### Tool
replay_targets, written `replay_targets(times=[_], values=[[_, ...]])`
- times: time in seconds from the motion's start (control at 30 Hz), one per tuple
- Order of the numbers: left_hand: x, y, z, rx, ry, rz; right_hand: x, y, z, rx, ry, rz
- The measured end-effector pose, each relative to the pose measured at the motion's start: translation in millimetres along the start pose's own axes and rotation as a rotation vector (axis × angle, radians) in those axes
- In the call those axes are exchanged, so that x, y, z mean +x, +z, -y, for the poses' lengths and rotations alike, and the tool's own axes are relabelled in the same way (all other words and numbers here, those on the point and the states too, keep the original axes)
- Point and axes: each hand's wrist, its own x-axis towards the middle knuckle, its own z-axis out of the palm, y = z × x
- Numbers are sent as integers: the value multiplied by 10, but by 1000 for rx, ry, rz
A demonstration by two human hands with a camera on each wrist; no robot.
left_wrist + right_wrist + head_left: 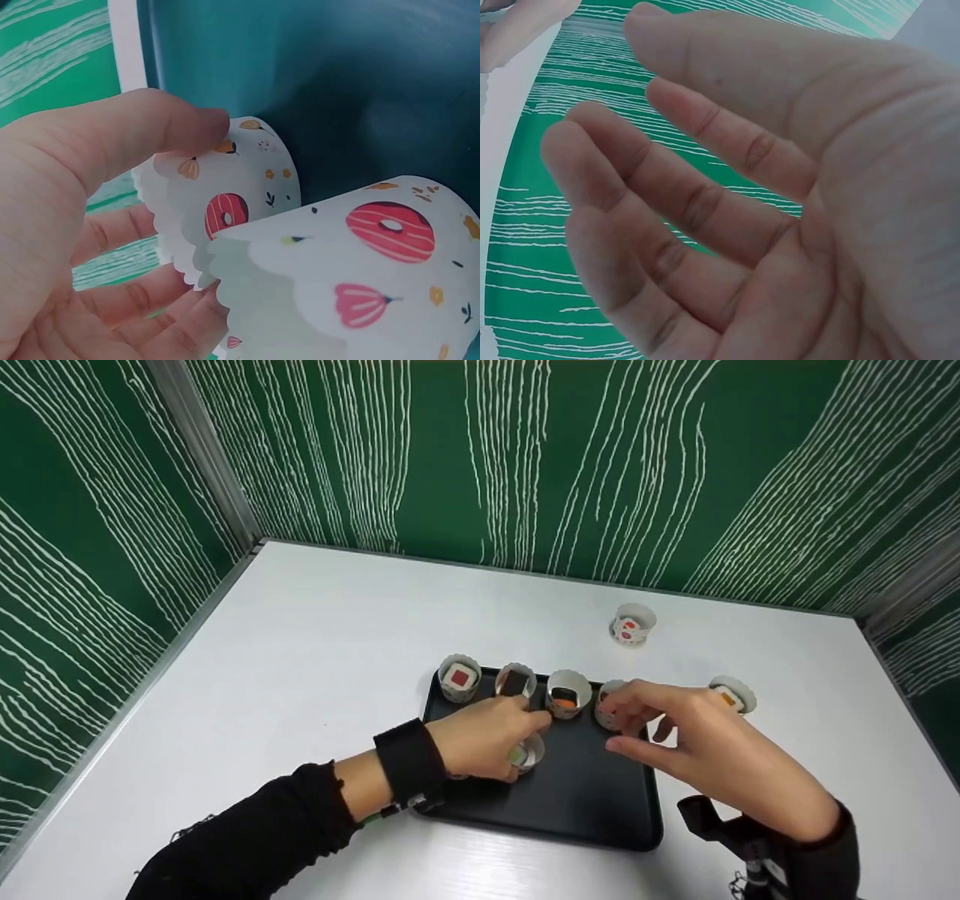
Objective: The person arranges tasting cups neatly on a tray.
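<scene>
My left hand (480,739) pinches a patterned paper baking cup (534,751) by its rim, thumb on one side and fingers on the other. The cup stands over the black tray (581,795) and has something pale and green inside. In the left wrist view, donut and flower prints show on the held cup (259,176), with a second cup (360,277) beside it. My right hand (697,727) hovers over the tray's right side, fingers loosely curled and holding nothing. Its fingertips overlap a cup (609,716) at the tray's back right corner.
Along the tray's back edge stand cups with a red-centred white piece (460,678), a dark piece (514,683) and an orange-and-black piece (564,697). Off the tray on the white table (337,660) are two filled cups, one farther back (634,625), one at right (735,694). Green walls enclose the table.
</scene>
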Motion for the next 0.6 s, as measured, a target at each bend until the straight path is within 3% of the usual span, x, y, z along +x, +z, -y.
replay_targets(times=[0.6], values=[[17, 27, 0, 26, -3, 1, 17, 23, -34, 23, -38, -2]])
